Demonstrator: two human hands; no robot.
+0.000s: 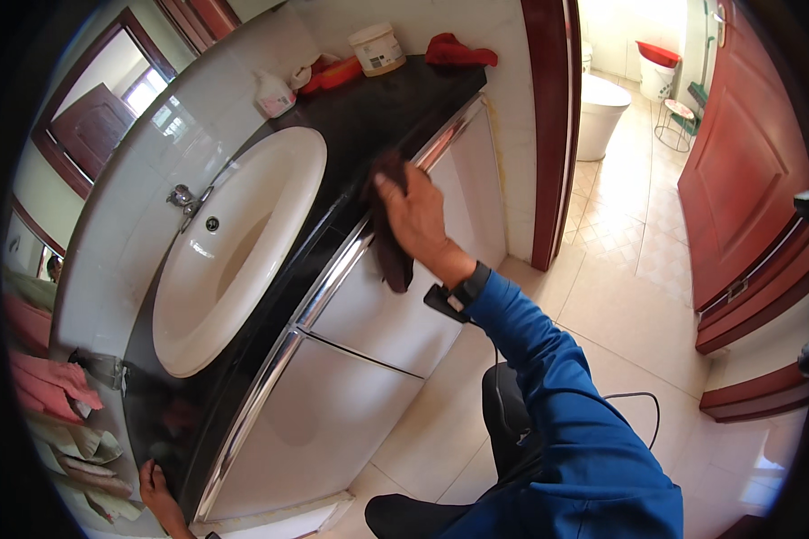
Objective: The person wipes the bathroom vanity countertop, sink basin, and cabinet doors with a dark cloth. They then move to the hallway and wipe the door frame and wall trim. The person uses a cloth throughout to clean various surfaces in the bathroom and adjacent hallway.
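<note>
My right hand (416, 219) grips a dark maroon cloth (396, 259). It presses the cloth against the front edge of the black countertop (377, 114), and part of the cloth hangs over the white cabinet front (357, 316). A black band and a small dark device sit on that wrist. At the near left end of the counter, my left hand (158, 495) rests at the edge with no object seen in it. Between the hands, a white oval washbasin (296, 162) is set into the counter, with a chrome faucet (185, 197) behind it.
Along the back stand a spray bottle (274, 94), a white tub (376, 48), an orange-red item (334, 73) and a red cloth (460, 51). Pink cloths (54, 384) hang at left. A red-brown door (745, 155) stands open beside a bathroom with a toilet (600, 114).
</note>
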